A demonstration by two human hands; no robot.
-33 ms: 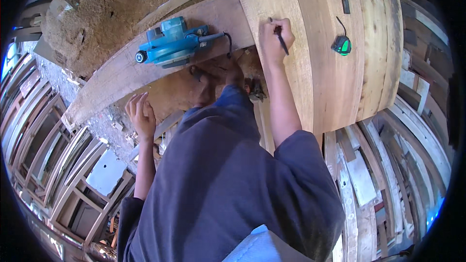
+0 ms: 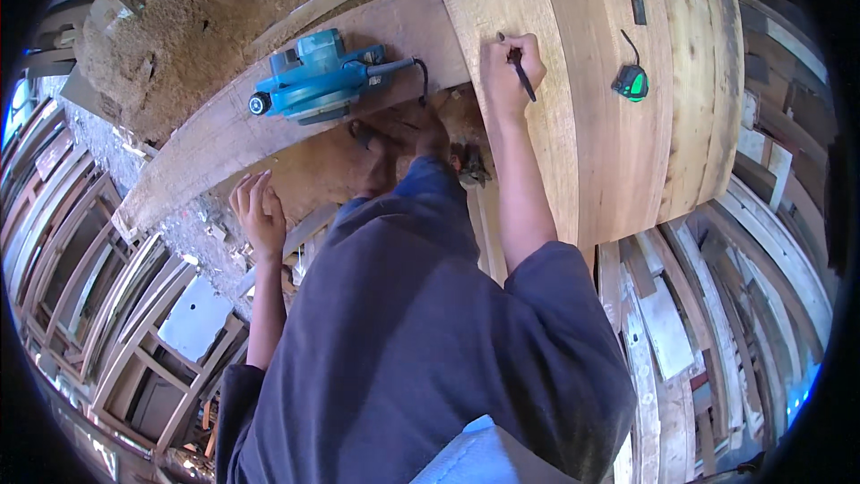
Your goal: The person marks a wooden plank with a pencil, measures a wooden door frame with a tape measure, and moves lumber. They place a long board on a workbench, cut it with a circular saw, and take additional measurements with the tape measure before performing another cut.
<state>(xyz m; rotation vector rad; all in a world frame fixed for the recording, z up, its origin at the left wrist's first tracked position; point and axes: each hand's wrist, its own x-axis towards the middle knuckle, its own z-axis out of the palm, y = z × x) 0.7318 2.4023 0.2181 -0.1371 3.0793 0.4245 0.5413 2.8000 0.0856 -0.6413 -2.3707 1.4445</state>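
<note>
My right hand [image 2: 503, 82] rests on the nearest edge board of a wide wooden panel [image 2: 618, 152], its fingers closed round a black pen [image 2: 523, 77]. The pen's dark body slants out between thumb and fingers. My left hand [image 2: 261, 215] hangs off to the left with nothing in it, fingers loosely bent and apart, just short of a long plank [image 2: 206, 139]. On that plank lies a blue electric planer [image 2: 313, 82] with its black cord. Right of my right hand, a black and green tape measure [image 2: 632, 82] and a dark L-shaped square [image 2: 639, 0] lie on the panel.
Wood shavings [image 2: 166, 45] are heaped beyond the plank at the far left. Stacked wooden frames [image 2: 148, 367] stand at the lower left, and loose boards [image 2: 672, 332] at the lower right. My feet [image 2: 430, 136] are on the ground between plank and panel.
My right hand, with the pen in it, has shifted very slightly to the right. Everything else looks the same.
</note>
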